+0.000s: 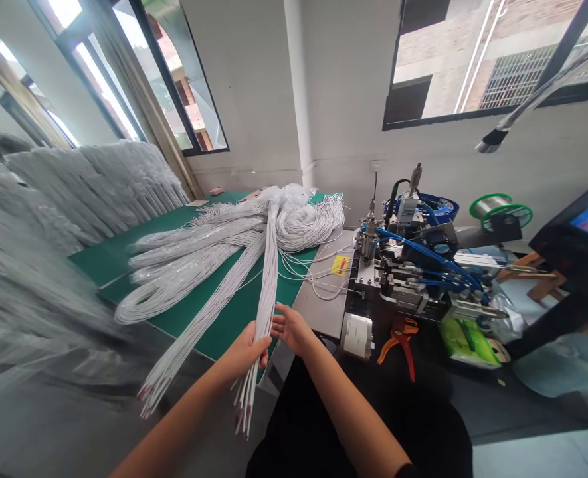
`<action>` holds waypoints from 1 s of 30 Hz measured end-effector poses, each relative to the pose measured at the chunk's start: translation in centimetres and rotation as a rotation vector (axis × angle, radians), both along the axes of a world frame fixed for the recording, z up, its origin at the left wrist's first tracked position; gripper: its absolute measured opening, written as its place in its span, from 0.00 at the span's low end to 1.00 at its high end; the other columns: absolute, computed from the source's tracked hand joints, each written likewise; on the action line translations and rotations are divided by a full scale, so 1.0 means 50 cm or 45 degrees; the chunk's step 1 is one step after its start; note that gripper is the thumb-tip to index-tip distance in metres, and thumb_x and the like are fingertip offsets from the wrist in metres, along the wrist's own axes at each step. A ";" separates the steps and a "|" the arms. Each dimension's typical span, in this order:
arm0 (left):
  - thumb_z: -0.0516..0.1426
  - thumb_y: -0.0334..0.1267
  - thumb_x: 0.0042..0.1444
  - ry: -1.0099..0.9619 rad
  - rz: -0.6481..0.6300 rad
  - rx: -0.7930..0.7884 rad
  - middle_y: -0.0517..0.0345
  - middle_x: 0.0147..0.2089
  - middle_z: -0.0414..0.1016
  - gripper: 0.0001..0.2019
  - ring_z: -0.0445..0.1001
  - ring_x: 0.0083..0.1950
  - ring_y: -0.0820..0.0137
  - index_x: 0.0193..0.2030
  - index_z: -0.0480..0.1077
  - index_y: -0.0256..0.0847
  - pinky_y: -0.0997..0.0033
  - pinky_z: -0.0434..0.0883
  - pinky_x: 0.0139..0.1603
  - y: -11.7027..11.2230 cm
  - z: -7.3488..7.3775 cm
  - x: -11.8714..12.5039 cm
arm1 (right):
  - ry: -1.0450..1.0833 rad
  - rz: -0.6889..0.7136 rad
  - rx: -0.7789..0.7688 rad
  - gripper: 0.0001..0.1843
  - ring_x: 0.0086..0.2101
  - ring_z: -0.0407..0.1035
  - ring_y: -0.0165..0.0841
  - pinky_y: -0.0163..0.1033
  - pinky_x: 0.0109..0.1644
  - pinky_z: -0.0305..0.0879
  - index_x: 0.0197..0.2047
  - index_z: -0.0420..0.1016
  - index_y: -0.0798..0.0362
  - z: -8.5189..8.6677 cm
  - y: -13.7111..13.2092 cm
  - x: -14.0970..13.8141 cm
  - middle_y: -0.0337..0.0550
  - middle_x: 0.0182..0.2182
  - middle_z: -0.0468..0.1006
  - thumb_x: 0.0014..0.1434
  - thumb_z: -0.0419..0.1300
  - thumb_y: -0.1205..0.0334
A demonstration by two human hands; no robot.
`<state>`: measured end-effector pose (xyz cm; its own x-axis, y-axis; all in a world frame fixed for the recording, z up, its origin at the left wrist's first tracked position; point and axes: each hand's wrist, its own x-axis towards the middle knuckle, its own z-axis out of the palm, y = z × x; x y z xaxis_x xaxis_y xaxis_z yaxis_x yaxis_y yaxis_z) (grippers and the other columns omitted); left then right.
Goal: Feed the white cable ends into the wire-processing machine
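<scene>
A bundle of long white cables (268, 272) runs down from the pile on the green table and hangs past its front edge. My left hand (246, 350) is wrapped round this bundle a little above its loose lower ends, thumb across the front. On the bundle's right side, my right hand (292, 329) is close against it with fingers stretched and apart; the fingertips partly pass out of sight by the cables. A second strand of white cables (201, 325) hangs over the edge to the left, its ends reddish. Coiled bundles in clear plastic (184, 265) lie behind it.
To the right stands a metal machine (398, 259) with blue tubes; a few cables reach toward it across a metal plate (318, 305). Orange-handled pliers (399, 345), a white block-like item (357, 335) and a green packet (468, 342) lie in front. Plastic-wrapped bundles (99, 179) line the left.
</scene>
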<state>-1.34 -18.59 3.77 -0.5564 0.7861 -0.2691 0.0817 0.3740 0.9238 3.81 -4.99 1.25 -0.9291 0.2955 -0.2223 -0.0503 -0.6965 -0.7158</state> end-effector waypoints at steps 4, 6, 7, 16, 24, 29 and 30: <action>0.56 0.48 0.55 -0.050 -0.244 -0.071 0.58 0.26 0.73 0.14 0.73 0.27 0.67 0.45 0.65 0.44 0.68 0.69 0.29 -0.018 -0.006 0.040 | -0.017 -0.079 -0.204 0.13 0.19 0.66 0.28 0.32 0.22 0.60 0.30 0.65 0.54 0.017 -0.008 -0.022 0.38 0.20 0.71 0.49 0.64 0.55; 0.56 0.50 0.57 0.055 -0.536 -0.062 0.55 0.35 0.76 0.14 0.75 0.38 0.64 0.43 0.70 0.44 0.66 0.71 0.39 -0.026 -0.002 0.035 | -0.022 -0.191 -0.234 0.12 0.15 0.58 0.23 0.30 0.19 0.55 0.30 0.64 0.54 0.022 0.001 -0.009 0.33 0.18 0.68 0.45 0.64 0.63; 0.56 0.51 0.57 0.140 -0.682 -0.081 0.55 0.39 0.77 0.14 0.75 0.43 0.63 0.42 0.72 0.44 0.66 0.71 0.44 -0.027 0.002 0.021 | -0.011 -0.225 -0.232 0.12 0.14 0.55 0.21 0.29 0.18 0.52 0.31 0.64 0.54 0.023 0.009 0.004 0.31 0.17 0.67 0.44 0.64 0.65; 0.48 0.45 0.60 1.400 0.152 -0.551 0.39 0.56 0.69 0.21 0.62 0.61 0.52 0.55 0.68 0.36 0.52 0.59 0.61 0.071 -0.003 -0.264 | 0.088 -0.326 -0.003 0.17 0.13 0.54 0.20 0.29 0.16 0.50 0.31 0.59 0.51 0.031 0.070 0.150 0.29 0.20 0.67 0.43 0.64 0.58; 0.46 0.46 0.60 1.612 0.186 -0.825 0.33 0.51 0.69 0.20 0.64 0.55 0.46 0.43 0.73 0.34 0.51 0.62 0.51 0.103 -0.031 -0.327 | 0.062 -0.319 0.127 0.16 0.14 0.53 0.19 0.29 0.16 0.49 0.32 0.58 0.51 0.030 0.076 0.186 0.28 0.21 0.66 0.48 0.61 0.54; 0.41 0.47 0.62 1.570 0.164 -0.882 0.39 0.47 0.74 0.23 0.70 0.51 0.51 0.40 0.73 0.37 0.59 0.64 0.45 0.052 -0.011 -0.357 | 0.089 -0.356 0.280 0.14 0.13 0.54 0.19 0.29 0.15 0.50 0.35 0.59 0.51 0.053 0.068 0.182 0.28 0.23 0.65 0.52 0.58 0.53; 0.40 0.48 0.63 1.532 0.165 -0.900 0.41 0.43 0.75 0.24 0.72 0.47 0.52 0.41 0.73 0.38 0.61 0.65 0.43 0.034 -0.004 -0.368 | 0.108 -0.380 0.333 0.13 0.14 0.55 0.19 0.29 0.15 0.50 0.36 0.60 0.51 0.063 0.069 0.183 0.29 0.23 0.65 0.53 0.58 0.53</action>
